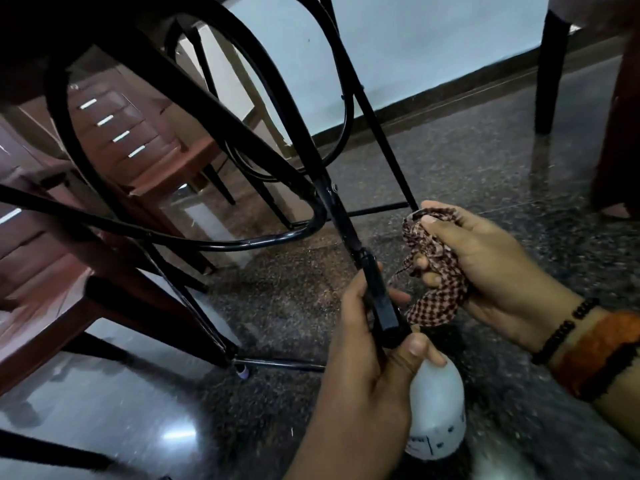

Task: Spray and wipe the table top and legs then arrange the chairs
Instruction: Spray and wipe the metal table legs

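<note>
View from beneath the table, looking low across the floor. Your left hand, at about 6 o'clock in the view, grips a spray bottle: fingers are curled round the neck, the thumb lies over the rear of the black spray head, and the white body hangs below the hand towards 5 o'clock. The nozzle points up towards 11 o'clock and lies in line with the near table leg, a black metal tube slanting down from 12 o'clock; whether nozzle and leg touch cannot be told.

Your right hand, at 3 o'clock from the spray head, holds a bunched checked cloth, brown and cream, with thumb and curled fingers pressed into the wad. The top of the cloth lies just beside the foot of a second thin black leg. A beaded bracelet and an orange band circle the right wrist.

Curved black hoops of the table frame fill the area from 9 to 12 o'clock. Behind them, at 9 to 10 o'clock, stand reddish-brown chairs. Another dark chair leg stands at 1 o'clock. The speckled dark floor is glossy, with a bright reflection at 7 o'clock.
</note>
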`<state>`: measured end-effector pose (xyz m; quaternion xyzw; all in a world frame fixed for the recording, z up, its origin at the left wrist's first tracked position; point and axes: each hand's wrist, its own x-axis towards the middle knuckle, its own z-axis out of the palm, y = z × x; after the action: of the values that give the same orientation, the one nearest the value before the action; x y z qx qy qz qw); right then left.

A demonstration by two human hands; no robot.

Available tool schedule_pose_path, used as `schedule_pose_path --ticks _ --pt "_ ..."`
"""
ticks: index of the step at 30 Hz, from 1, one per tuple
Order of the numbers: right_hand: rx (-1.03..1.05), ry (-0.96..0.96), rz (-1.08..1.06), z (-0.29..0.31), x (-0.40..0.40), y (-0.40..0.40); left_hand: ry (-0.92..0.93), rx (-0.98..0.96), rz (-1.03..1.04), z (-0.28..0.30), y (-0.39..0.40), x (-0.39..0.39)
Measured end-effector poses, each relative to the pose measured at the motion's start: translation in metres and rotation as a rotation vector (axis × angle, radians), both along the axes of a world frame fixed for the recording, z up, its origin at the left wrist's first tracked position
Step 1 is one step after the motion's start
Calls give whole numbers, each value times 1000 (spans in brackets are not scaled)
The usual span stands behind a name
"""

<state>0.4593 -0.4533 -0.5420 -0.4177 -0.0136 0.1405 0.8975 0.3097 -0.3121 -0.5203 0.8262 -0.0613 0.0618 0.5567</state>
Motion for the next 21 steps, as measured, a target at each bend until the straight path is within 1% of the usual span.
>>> schedule_pose_path --ticks 5,8,10,13,16,21 --pt "-87 -6 24 -9 -10 7 -2 13 24 -10 3 -9" --pt "-141 11 28 -21 -18 8 92 -29 44 -29 6 -14" --pt "-194 18 22 -30 -22 7 160 -19 33 -41 9 -18" --pt "-252 32 14 -45 -28 6 211 6 23 -50 13 -25" --pt "-286 56 15 -59 -33 11 237 24 38 -54 18 -27" --pt "-330 29 35 -78 -40 19 228 15 36 -59 21 -28"
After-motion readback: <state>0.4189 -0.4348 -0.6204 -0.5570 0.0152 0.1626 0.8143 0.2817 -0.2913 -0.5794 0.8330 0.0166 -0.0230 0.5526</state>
